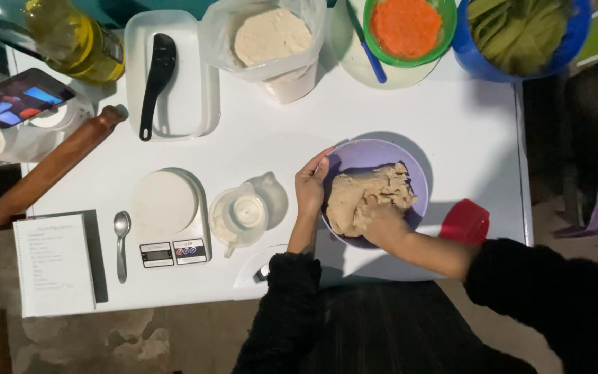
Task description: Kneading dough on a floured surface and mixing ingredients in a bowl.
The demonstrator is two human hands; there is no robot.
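Desk (410, 111): plain white.
Bowl (382, 152), at 3 o'clock: lilac; dough (368, 197) in it beige-tan.
Cup (465, 221), at 4 o'clock: red.
Bowl (444, 34), at 1 o'clock: green, with orange grated filling (406, 26).
Basin (472, 48), at 2 o'clock: blue, holding green leaves (517, 31).
Scoop (157, 76), at 11 o'clock: black.
Rolling pin (50, 166), at 9 o'clock: reddish-brown.
Sleeves (555, 298): black.

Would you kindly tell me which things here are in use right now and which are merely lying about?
In use: left hand on the purple bowl rim; right hand pressing the dough.

Lying about: rolling pin, kitchen scale, spoon, measuring jug, notebook, flour bag.
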